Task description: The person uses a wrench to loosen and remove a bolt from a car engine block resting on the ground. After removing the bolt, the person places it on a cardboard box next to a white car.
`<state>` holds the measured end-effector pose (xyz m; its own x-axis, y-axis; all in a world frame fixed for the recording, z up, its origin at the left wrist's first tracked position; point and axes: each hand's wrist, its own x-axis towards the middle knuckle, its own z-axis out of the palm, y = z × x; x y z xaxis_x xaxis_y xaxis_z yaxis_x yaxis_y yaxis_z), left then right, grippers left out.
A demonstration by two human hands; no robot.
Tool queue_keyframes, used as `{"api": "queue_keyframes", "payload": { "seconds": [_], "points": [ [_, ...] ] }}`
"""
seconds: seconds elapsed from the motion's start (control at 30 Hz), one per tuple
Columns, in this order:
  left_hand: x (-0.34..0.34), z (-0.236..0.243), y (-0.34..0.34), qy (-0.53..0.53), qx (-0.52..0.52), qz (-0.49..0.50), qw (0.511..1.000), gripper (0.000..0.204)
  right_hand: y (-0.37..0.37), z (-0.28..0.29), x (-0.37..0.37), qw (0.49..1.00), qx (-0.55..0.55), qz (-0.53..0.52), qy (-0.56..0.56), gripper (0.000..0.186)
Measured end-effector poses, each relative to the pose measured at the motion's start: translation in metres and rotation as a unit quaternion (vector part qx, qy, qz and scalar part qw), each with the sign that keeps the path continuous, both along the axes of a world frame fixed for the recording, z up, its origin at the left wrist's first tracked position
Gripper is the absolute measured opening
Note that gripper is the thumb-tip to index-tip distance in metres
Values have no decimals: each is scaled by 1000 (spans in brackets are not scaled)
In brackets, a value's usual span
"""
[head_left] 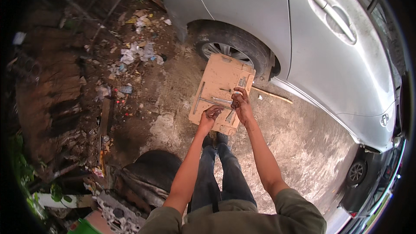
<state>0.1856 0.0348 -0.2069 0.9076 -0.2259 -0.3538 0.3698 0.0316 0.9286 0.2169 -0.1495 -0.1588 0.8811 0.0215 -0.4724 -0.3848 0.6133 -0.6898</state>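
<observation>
A flat brown cardboard box (222, 71) lies below me with metal tools on it. My left hand (212, 113) is over its near left part, fingers curled together; what they hold, if anything, is hidden. My right hand (241, 102), over the right edge, has its fingers bent in a pinch around something small and dark. Just below those fingers a short metal tool (229, 116) shows; whether it is held or lies on the box I cannot tell. Between the hands is a silver wrench (220, 99). A long T-shaped metal bar (199, 97) lies left of it, and a small bolt-like piece (225, 89) lies above.
A silver car (255, 0) stands ahead and right, its rear wheel (225, 43) against the box's far end. A stick (273, 95) lies on the ground to the right. Litter (138, 54) covers the dirt at left. A dark tyre-like object (151, 169) and a metal engine part (117, 212) sit near-left.
</observation>
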Motion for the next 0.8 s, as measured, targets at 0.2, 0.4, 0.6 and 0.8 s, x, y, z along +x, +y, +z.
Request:
{"api": "queue_keyframes", "payload": {
  "seconds": [0.2,0.4,0.6,0.8],
  "points": [
    [-53,125,34,11,71,6,997,22,35,86,-12,991,106,23,-76,28],
    [-119,172,83,-41,40,164,985,21,100,120,-44,973,123,135,-143,30],
    [-230,183,149,8,-70,363,929,21,166,124,-126,914,-40,380,-135,31],
    [-376,174,189,-20,-9,515,857,18,201,98,-251,717,-213,630,-207,23]
  ]
}}
